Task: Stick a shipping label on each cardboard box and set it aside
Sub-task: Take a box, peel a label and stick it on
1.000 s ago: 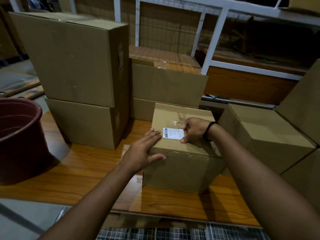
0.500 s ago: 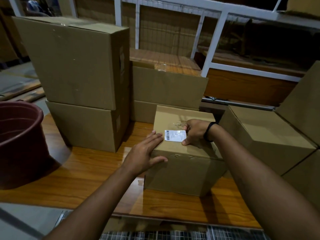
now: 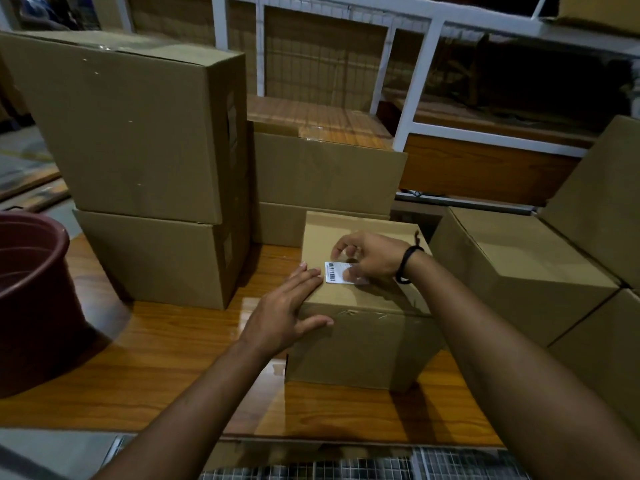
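Left hand [image 3: 284, 317] flat on the small brown cardboard box [image 3: 363, 348] on the wooden table [image 3: 156, 368], fingers pressed together. White barcode label [image 3: 333, 272] lies on the box top under the right hand [image 3: 372, 258], whose fingers are curled. Pinching or pressing, can't tell.

I'm in a packing stockroom: stacked brown cardboard boxes [image 3: 138, 133], white metal rack frame [image 3: 419, 81], orange wood-grain worktop [image 3: 156, 358].

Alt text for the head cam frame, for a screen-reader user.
A person's right hand touches a white barcode label on top of a cardboard box, while the left hand lies flat on the box's near left edge. The box sits on a wooden table among larger stacked boxes, a maroon bucket at left.
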`<state>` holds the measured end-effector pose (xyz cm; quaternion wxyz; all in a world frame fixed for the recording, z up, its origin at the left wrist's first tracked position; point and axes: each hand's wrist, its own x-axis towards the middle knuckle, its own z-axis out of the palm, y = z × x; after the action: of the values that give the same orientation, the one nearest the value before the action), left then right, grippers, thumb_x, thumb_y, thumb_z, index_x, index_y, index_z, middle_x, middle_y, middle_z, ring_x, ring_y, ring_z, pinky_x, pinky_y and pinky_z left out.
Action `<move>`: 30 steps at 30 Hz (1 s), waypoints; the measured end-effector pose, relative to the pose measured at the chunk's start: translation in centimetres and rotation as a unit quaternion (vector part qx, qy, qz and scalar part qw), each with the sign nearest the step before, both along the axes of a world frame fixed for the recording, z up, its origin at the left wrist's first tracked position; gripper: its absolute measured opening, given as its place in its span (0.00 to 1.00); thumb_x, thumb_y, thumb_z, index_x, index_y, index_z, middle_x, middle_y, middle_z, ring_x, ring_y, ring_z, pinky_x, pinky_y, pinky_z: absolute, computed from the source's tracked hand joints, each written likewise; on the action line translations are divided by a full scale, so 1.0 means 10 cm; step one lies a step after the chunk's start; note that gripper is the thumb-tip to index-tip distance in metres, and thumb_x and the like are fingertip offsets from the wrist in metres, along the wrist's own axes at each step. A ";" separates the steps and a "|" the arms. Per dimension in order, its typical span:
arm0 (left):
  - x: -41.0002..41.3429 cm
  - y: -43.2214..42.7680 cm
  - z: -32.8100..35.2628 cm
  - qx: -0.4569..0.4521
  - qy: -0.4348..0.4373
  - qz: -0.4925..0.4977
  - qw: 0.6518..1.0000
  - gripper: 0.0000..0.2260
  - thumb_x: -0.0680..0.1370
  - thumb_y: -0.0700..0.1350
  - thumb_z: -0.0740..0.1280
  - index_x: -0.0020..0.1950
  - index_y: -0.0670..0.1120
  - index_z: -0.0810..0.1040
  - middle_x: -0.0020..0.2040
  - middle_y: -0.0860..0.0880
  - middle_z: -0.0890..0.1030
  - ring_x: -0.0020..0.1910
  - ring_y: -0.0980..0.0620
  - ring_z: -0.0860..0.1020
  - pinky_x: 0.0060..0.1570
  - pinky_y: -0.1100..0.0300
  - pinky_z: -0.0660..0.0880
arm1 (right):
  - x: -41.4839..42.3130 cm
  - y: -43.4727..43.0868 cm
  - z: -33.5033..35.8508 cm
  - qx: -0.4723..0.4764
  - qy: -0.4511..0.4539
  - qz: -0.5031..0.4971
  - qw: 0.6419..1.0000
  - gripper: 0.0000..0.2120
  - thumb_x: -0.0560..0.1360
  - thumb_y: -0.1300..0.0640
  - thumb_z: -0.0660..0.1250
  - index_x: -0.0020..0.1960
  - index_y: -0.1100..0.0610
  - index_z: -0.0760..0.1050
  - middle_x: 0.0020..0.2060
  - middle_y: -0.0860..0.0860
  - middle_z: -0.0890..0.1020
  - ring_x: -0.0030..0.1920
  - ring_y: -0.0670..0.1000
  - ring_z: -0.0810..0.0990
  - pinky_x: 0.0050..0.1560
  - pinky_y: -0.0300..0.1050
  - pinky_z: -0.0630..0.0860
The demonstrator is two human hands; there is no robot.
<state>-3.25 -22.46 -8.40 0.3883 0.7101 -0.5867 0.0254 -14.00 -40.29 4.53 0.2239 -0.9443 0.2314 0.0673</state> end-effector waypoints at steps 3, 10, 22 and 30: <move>0.00 0.01 0.00 -0.004 0.001 -0.003 1.000 0.38 0.70 0.69 0.63 0.74 0.48 0.69 0.75 0.52 0.67 0.77 0.55 0.57 0.71 0.53 0.64 | 0.16 0.08 0.01 0.003 0.035 0.020 0.999 0.21 0.70 0.52 0.75 0.60 0.47 0.73 0.47 0.47 0.77 0.46 0.48 0.77 0.40 0.42 0.74; -0.02 0.06 0.04 -0.008 0.004 -0.013 1.000 0.36 0.70 0.64 0.68 0.74 0.48 0.68 0.75 0.54 0.66 0.77 0.58 0.55 0.71 0.60 0.57 | 0.31 0.05 0.08 0.024 0.102 0.022 0.994 0.20 0.67 0.54 0.78 0.55 0.51 0.74 0.47 0.50 0.80 0.50 0.54 0.79 0.51 0.53 0.78; 0.02 0.00 0.04 0.004 0.015 -0.014 1.000 0.36 0.71 0.61 0.71 0.75 0.50 0.66 0.76 0.54 0.64 0.77 0.61 0.51 0.72 0.60 0.55 | 0.36 -0.03 0.13 0.051 0.143 0.023 0.988 0.26 0.65 0.57 0.79 0.57 0.50 0.71 0.46 0.52 0.78 0.50 0.54 0.77 0.50 0.53 0.77; 0.04 -0.02 0.00 -0.029 -0.015 -0.031 0.999 0.35 0.71 0.65 0.67 0.73 0.47 0.69 0.74 0.50 0.68 0.76 0.60 0.54 0.70 0.63 0.55 | 0.37 -0.04 0.13 0.088 0.145 0.002 0.985 0.25 0.66 0.64 0.77 0.58 0.51 0.71 0.44 0.52 0.77 0.46 0.52 0.75 0.46 0.49 0.75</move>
<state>-2.80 -22.65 -8.36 0.4003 0.6793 -0.6136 0.0412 -10.32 -40.72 5.84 0.2704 -0.9014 0.2530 0.2243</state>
